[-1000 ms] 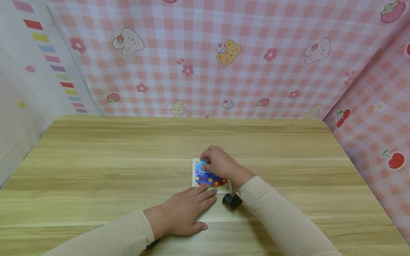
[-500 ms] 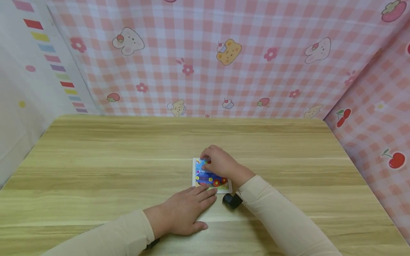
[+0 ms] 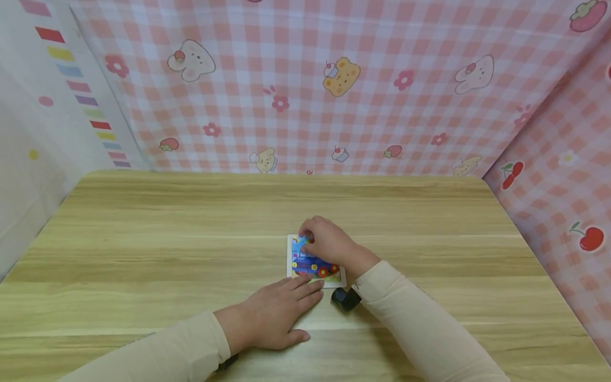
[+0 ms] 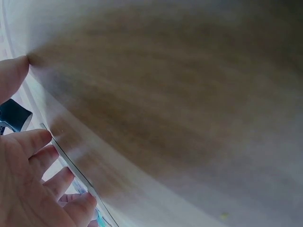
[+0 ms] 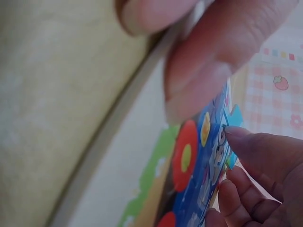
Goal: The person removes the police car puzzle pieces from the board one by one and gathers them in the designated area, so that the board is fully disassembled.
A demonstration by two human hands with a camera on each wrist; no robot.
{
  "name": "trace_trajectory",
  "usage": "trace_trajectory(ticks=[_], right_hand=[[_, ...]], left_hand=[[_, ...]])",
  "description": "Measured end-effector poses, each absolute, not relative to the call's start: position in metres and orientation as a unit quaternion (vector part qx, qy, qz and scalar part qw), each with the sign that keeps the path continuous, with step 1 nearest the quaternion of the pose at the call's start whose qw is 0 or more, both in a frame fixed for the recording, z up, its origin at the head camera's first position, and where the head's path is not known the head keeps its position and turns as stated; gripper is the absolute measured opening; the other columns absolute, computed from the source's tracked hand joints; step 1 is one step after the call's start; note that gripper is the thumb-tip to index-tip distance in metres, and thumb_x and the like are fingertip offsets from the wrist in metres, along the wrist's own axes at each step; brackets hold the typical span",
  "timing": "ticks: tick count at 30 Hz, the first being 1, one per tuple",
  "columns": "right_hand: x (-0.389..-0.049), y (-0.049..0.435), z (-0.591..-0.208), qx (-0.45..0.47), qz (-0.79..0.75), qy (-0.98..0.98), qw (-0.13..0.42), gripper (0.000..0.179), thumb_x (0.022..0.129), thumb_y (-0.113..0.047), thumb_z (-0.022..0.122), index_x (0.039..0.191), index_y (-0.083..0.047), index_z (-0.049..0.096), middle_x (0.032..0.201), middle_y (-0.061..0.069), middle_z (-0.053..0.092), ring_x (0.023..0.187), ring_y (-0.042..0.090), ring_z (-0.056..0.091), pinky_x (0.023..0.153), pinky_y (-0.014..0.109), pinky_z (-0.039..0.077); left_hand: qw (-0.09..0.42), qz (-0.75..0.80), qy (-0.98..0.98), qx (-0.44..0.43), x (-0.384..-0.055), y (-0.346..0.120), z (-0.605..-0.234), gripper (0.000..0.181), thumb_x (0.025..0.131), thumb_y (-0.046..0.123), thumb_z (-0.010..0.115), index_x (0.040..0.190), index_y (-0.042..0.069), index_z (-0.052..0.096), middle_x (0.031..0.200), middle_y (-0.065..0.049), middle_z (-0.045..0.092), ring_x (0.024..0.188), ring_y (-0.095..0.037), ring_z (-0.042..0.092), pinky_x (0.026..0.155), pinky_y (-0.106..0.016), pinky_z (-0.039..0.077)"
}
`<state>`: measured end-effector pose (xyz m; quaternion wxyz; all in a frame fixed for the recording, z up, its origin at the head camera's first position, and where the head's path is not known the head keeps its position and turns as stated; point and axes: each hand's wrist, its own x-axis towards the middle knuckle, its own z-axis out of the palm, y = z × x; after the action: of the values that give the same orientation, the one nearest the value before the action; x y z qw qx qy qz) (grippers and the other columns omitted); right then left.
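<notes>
A small jigsaw puzzle (image 3: 305,265) with a white border and a picture of a blue vehicle with red wheels lies on the wooden table. My left hand (image 3: 274,315) lies flat, with its fingertips on the puzzle's near edge. Over the puzzle's upper right part, my right hand (image 3: 329,244) bends its fingers down and hides that area. In the right wrist view, its thumb and fingers pinch a light-blue puzzle piece (image 5: 236,116) that stands up from the picture. How far the piece sits in its place is hidden. The left wrist view shows the left fingers (image 4: 59,182) along the board's edge.
The wooden table (image 3: 167,254) extends around the puzzle on all sides. A pink checked cloth (image 3: 305,95) hangs behind its far edge. Below the right wrist is a black wrist camera (image 3: 346,300), close to the puzzle's lower right corner.
</notes>
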<state>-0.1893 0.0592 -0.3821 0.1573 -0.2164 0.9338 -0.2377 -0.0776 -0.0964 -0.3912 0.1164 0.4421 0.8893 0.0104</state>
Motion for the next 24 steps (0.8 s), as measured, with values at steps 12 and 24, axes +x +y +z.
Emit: trace_trajectory(ticks=[12,24], right_hand=[[-0.1909,0.0582,-0.3794,-0.210,-0.271,0.925,0.163,0.017,0.086,-0.010,0.072,0.101,-0.006,0.063,0.094,0.005,0.057,0.086,0.018,0.054,0.082,0.033,0.049],[-0.1907,0.0576,-0.3814,-0.179,-0.351,0.905,0.162,0.010,0.087,-0.002,0.069,0.094,-0.007,0.064,0.087,0.002,0.058,0.084,0.017,0.052,0.080,0.032,0.046]], left_hand=[[0.124,0.011,0.888,0.443,-0.0786,-0.0965,-0.3910,0.069,0.095,0.052,0.048,0.150,0.012,0.036,0.157,-0.003,0.029,0.145,-0.024,0.024,0.114,-0.036,0.027],[0.113,0.004,0.887,0.448,-0.0782,-0.0975,-0.3923,0.068,0.095,0.052,0.049,0.149,0.012,0.038,0.157,-0.003,0.030,0.144,-0.024,0.025,0.114,-0.035,0.027]])
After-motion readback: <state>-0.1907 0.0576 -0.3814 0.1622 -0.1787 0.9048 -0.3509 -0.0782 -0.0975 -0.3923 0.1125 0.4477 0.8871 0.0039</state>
